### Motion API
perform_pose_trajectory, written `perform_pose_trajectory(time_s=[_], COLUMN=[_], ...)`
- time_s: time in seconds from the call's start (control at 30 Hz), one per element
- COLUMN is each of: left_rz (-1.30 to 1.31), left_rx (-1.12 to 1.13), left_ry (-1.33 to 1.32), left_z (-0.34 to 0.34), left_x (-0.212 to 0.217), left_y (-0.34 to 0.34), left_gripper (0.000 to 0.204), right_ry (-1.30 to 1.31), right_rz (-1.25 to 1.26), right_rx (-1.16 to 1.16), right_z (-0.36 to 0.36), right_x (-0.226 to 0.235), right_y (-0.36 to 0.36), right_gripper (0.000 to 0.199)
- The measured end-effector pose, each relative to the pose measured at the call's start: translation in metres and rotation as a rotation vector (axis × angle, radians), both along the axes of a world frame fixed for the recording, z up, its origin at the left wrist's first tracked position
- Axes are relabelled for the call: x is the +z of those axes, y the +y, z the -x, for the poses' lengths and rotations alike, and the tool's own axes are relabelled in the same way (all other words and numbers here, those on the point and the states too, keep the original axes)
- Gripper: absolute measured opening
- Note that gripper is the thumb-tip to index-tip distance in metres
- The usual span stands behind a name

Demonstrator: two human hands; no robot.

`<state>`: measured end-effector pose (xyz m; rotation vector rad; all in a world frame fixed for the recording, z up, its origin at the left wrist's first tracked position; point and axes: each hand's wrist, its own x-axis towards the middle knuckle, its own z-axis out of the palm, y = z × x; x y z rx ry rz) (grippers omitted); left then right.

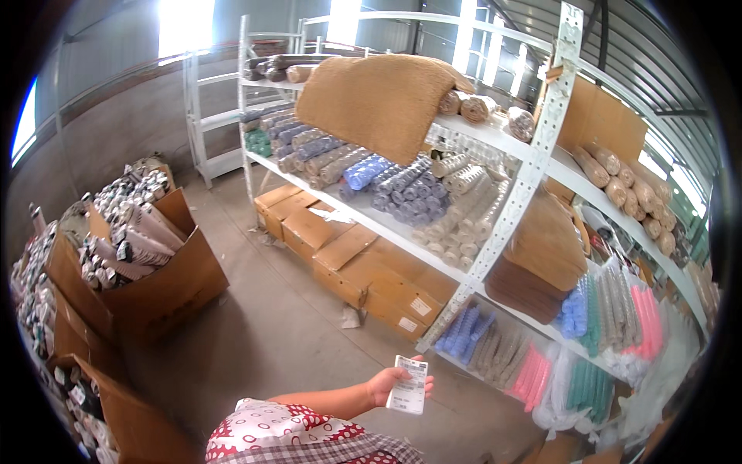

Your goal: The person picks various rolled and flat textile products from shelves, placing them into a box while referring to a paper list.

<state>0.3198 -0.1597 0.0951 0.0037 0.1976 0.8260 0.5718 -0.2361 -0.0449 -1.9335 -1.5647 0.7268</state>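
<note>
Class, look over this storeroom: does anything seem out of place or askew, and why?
Yes. A brown mat droops, unrolled, over the upper shelf's edge, while rolls lie beside it. A pale scrap also lies loose on the floor by the cardboard boxes, perhaps stray litter.

Hazy daylight, mostly bright, from tall windows (186,27) that glare pure white past the far left corner of a metal shelving unit (533,166) and behind its top edge; soft, dim shadow falls on the floor (232,332) beside an open carton (166,294). Fisheye distortion bows the unit's long shelf edges, black swallows the outer corners, and fine print on a pale label (408,387) blurs
</note>
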Motion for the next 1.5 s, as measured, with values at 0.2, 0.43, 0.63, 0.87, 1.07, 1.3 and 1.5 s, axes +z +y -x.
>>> perform_pose_trajectory(time_s=[0.2, 0.43, 0.63, 0.87, 1.07, 1.3, 1.5], left_rz=[0.086, 0.026, 0.056, 0.069, 0.12, -0.025, -0.119], left_rx=[0.208, 0.406, 0.625, 0.846, 1.078, 1.364, 1.349], left_ry=[0.112, 0.072, 0.097, 0.042, 0.045, 0.163, 0.343], left_z=[0.065, 0.192, 0.388, 0.577, 0.677, 0.778, 0.843], left_x=[0.015, 0.033, 0.01, 0.025, 0.008, 0.028, 0.069], left_y=[-0.055, -0.061, -0.065, -0.036, 0.014, 0.098, 0.189], left_gripper=[0.069, 0.079, 0.077, 0.079, 0.077, 0.058, 0.049], right_ry=[0.006, -0.018, 0.085, 0.646, 0.853, 1.672, 1.94], right_rz=[0.155, 0.282, 0.202, 0.123, -0.037, 0.052, 0.075], right_rx=[0.13, 0.222, 0.397, 0.732, 0.867, 0.476, 0.222], right_z=[-0.001, 0.038, 0.238, 0.575, 0.823, 1.022, 1.069], right_x=[-0.015, -0.031, 0.05, 0.224, 0.348, 0.506, 0.563], right_y=[0.002, 0.037, 0.146, 0.314, 0.486, 0.701, 0.825], right_gripper=[0.046, 0.047, 0.045, 0.043, 0.086, 0.119, 0.072])
